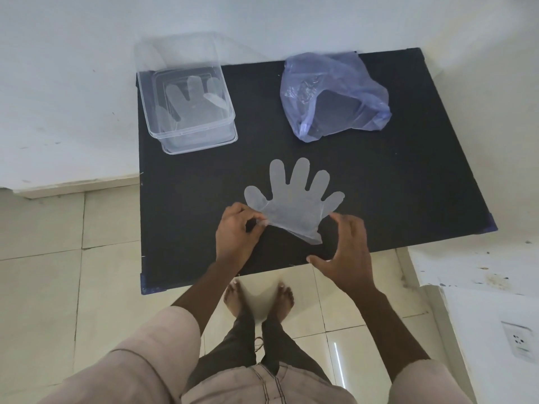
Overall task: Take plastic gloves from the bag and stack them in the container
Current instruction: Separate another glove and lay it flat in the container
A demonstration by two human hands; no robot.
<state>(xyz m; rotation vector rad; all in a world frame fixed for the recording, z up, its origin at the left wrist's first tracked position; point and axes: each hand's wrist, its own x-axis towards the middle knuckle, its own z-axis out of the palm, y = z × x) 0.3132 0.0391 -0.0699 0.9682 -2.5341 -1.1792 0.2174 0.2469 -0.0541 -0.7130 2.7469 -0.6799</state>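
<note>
Two bare hands work a clear plastic glove (294, 204) over a black tabletop (408, 176).

Left hand (236, 233) pinches the glove's cuff edge between thumb and fingertips, lifting that corner; the five glove fingers fan away from the pinch, flat on the table. Right hand (344, 252) hovers just right of the cuff, fingers spread and curled, holding nothing. Beyond the pinch to the left stands a clear container (186, 91) with a glove inside; beyond to the right sits a crumpled bluish bag (335, 94).
</note>
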